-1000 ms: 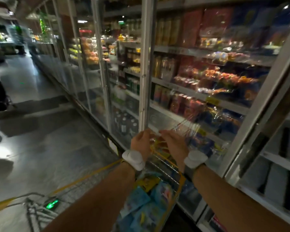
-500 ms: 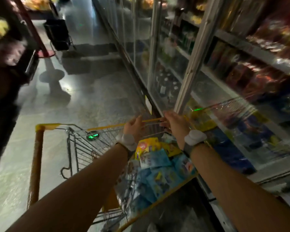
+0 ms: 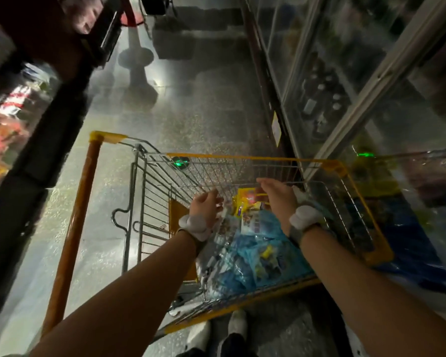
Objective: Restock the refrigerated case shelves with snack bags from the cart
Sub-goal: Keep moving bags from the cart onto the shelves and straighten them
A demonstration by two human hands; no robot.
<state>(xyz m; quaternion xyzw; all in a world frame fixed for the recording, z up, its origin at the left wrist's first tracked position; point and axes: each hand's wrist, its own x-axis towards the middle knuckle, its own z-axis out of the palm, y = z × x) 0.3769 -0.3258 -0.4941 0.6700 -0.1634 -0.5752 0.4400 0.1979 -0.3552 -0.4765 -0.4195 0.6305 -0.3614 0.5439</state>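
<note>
cart [image 3: 255,158] basket open on top, wire walls around, glass case doors [image 3: 327,81] shut at right

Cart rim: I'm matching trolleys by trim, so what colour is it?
Yellow-orange, on the cart rim, head view.

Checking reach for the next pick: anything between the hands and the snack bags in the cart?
Nothing visible. Left hand and right hand hover open inside the cart, directly above the snack bags; the pile lies uncovered under them.

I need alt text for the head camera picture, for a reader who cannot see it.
Two open hands, left hand and right hand, reach down over snack bags in a yellow-rimmed wire cart. The cart stands beside a glass-doored refrigerated case.
</note>
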